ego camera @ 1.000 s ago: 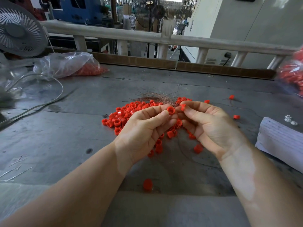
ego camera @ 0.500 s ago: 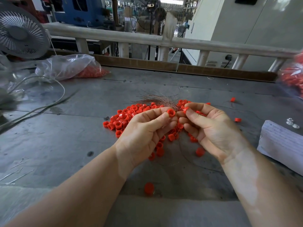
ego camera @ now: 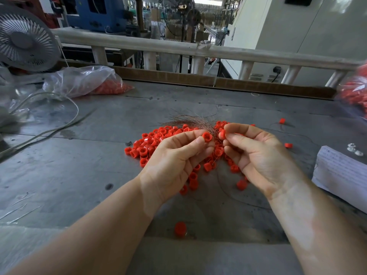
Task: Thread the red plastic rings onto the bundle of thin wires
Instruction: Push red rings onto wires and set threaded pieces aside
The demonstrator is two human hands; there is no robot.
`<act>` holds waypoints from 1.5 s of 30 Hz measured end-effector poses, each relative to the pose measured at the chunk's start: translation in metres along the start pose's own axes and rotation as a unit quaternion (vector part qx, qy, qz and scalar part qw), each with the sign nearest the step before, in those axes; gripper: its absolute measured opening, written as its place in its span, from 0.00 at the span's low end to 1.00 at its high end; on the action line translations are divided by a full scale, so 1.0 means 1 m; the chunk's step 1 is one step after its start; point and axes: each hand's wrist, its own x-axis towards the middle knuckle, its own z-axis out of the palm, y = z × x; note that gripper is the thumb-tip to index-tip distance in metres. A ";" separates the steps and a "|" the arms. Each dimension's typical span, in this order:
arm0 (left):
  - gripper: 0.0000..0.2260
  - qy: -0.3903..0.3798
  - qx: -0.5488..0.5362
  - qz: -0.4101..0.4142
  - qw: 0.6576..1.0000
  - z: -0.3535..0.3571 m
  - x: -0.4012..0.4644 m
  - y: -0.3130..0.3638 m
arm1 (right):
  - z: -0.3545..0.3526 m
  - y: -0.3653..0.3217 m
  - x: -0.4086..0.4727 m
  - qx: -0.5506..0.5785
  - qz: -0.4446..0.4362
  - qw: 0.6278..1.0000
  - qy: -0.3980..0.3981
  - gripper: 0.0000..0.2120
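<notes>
Both hands' fingers (ego camera: 200, 140) pinch red rings (ego camera: 207, 137); wires (ego camera: 190, 122) partly hidden

Both bare forearms reach forward from the lower corners and converge toward the middle. The left hand (ego camera: 174, 157) is turned palm up, its thumb and curled forefinger pinching a small red plastic ring (ego camera: 207, 137) at the fingertips. The right hand (ego camera: 258, 155), palm also facing up and inward, pinches another small red plastic ring (ego camera: 222, 133) between thumb and forefinger. The two sets of fingertips sit just beside each other.
</notes>
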 end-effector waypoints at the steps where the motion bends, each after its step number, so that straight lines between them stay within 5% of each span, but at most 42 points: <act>1: 0.07 0.001 -0.001 0.000 1.000 0.000 0.000 0.000 | 0.000 0.000 0.000 0.000 0.002 1.000 -0.003 0.11; 19: 0.09 0.010 -0.061 -0.034 0.998 0.001 -0.001 0.002 | 0.002 0.010 -0.002 -0.221 -0.148 0.963 -0.033 0.13; 37: 0.09 0.005 0.012 0.029 1.000 0.005 -0.003 0.000 | 0.010 0.008 -0.010 -0.430 -0.352 0.831 0.005 0.06; 45: 0.09 0.004 0.018 0.034 0.999 0.005 -0.003 0.000 | 0.009 0.009 -0.010 -0.424 -0.365 0.828 0.021 0.06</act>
